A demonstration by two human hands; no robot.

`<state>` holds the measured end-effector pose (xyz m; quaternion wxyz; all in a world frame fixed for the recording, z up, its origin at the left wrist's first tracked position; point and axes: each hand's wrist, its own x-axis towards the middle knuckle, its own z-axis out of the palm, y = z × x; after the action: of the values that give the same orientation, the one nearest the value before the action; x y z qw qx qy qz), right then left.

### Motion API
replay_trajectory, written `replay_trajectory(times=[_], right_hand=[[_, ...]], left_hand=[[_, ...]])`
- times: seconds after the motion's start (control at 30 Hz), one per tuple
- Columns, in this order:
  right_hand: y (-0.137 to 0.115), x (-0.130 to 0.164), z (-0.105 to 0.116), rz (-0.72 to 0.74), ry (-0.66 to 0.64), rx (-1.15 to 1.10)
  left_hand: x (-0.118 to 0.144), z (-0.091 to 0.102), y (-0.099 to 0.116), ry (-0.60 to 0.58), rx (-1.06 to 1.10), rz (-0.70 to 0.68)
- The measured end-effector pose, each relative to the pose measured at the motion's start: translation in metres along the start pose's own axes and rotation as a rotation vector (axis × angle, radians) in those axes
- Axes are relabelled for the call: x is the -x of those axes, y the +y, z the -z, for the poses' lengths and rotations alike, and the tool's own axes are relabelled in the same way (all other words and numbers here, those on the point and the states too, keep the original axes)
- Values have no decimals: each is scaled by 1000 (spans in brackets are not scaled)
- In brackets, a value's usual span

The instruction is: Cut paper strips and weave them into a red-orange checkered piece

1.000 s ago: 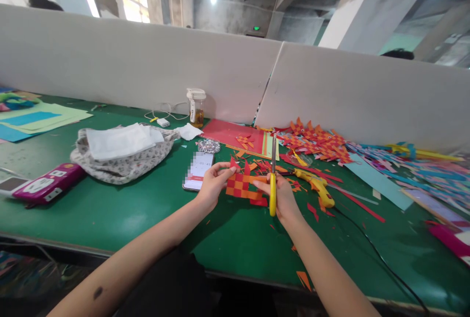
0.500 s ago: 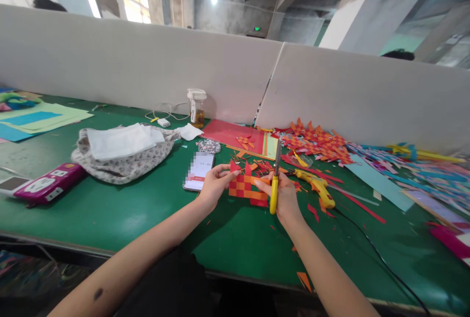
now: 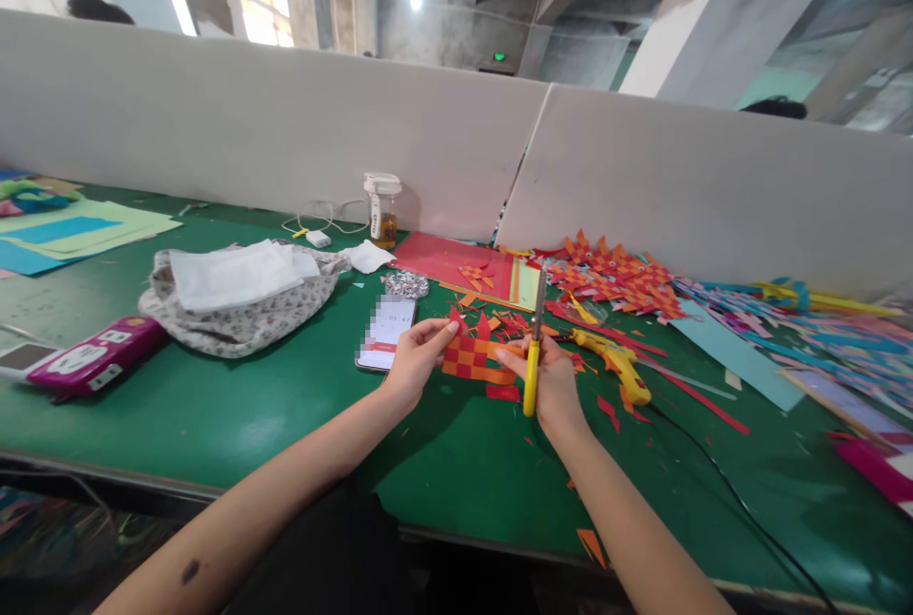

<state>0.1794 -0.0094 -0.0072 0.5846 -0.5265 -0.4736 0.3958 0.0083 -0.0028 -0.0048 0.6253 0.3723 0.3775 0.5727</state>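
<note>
My left hand [image 3: 414, 358] pinches the left edge of a small woven mat of red and orange paper strips [image 3: 475, 356], held just above the green table [image 3: 285, 415]. My right hand [image 3: 554, 385] grips yellow-handled scissors [image 3: 533, 349], blades pointing away from me, at the mat's right edge. A cut red scrap [image 3: 503, 393] lies on the table just below the mat.
A phone [image 3: 386, 331] lies left of the mat. A yellow glue gun [image 3: 617, 363] with a black cord sits to the right. Finished woven pieces [image 3: 613, 278], red paper sheets [image 3: 449, 259], a jar [image 3: 382, 208], a cloth bag [image 3: 239, 297], a pink power strip [image 3: 89, 356] and coloured strips [image 3: 820, 335] crowd the table.
The scissors tilted slightly right and closed across the mat's right edge. A red scrap that hung at the mat's lower edge now lies loose on the table.
</note>
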Motion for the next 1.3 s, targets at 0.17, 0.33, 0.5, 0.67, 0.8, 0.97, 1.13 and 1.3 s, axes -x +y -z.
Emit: replay_trajectory(times=[0.17, 0.33, 0.5, 0.67, 0.8, 0.97, 1.13, 1.3], right_hand=[[-2, 0, -1, 57, 68, 14], [-3, -2, 0, -37, 63, -105], [-4, -1, 0, -119, 66, -141], [-6, 0, -3, -113, 72, -172], [-6, 0, -3, -45, 61, -202], [-5, 0, -2, 86, 141, -127], [-9, 6, -6, -7, 90, -193], [-9, 6, -9, -113, -44, -268]], left_hand=[[-1, 1, 0, 56, 2, 19], [-1, 2, 0, 79, 12, 23], [-3, 3, -2, 56, 19, 23], [-3, 3, -3, 6, -2, 39], [-2, 1, -5, -106, -33, 101], [-2, 2, -7, 13, -82, -60], [-1, 9, -4, -65, -457, -698], [3, 8, -7, -512, -755, -862]])
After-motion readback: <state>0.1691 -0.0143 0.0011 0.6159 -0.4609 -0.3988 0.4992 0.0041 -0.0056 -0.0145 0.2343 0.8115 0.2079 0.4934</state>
